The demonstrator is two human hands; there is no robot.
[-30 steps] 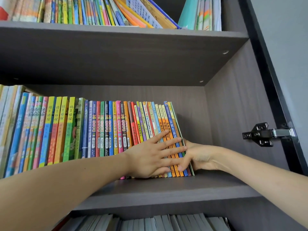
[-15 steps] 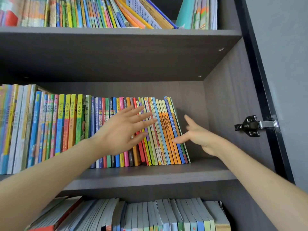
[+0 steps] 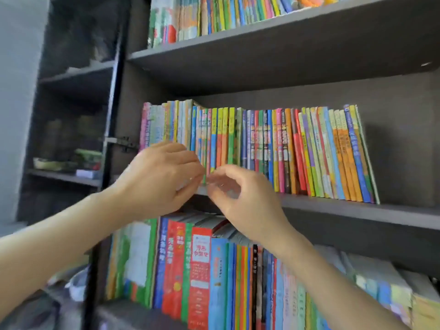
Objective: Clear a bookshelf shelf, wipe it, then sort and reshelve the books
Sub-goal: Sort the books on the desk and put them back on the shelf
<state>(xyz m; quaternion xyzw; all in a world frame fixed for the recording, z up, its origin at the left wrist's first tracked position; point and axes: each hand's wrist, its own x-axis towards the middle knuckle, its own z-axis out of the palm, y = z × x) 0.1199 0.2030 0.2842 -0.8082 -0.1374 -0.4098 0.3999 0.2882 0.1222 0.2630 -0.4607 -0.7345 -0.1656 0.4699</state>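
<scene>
One second earlier, pressed left grip (image 3: pixel 162 177) and right grip (image 3: pixel 240 198) flat against the leaning right end of the row of books (image 3: pixel 262 151); since then, shifted both leftward along the middle shelf (image 3: pixel 392 214). Brought them close together at the shelf's front edge, left of centre, over the lower spines. Curled the fingers (image 3: pixel 188 160) toward the books; through motion blur, could not tell whether pinching a book or holding nothing. Left the row standing on the shelf, upright at its left end, slanting at its right. Judged either clearing not yet begun or final straightening under way; could not settle which.
</scene>
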